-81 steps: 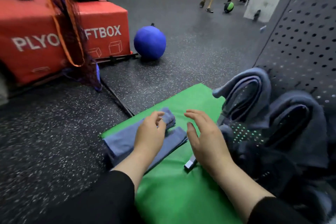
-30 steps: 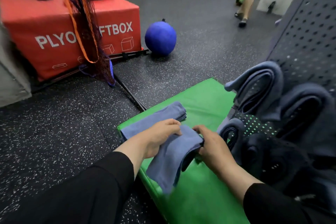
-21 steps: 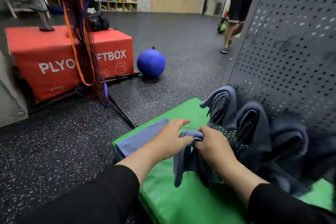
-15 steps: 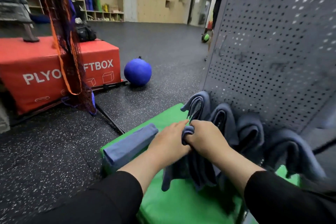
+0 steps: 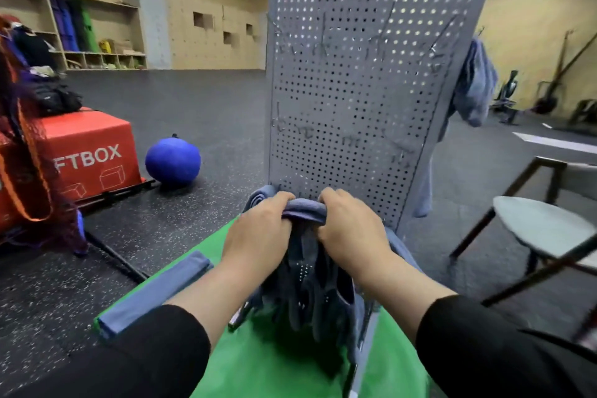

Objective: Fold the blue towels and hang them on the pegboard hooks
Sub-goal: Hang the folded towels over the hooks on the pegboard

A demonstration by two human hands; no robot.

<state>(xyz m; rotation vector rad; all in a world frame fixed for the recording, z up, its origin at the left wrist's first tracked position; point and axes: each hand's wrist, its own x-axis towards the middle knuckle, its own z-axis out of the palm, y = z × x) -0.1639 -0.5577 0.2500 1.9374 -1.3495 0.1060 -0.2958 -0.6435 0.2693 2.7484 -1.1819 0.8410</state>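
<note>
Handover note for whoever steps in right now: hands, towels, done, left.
Left hand and right hand both grip the folded towel, held up against the foot of the pegboard; whether it sits on a hook cannot be seen.
Hung towels are bunched below the hands on the low hooks. One more folded towel lies on the green mat, left of the arms.
Done: several towels hung, this one folded.
Left: seat this towel on a hook, then hang the one on the mat.
</note>
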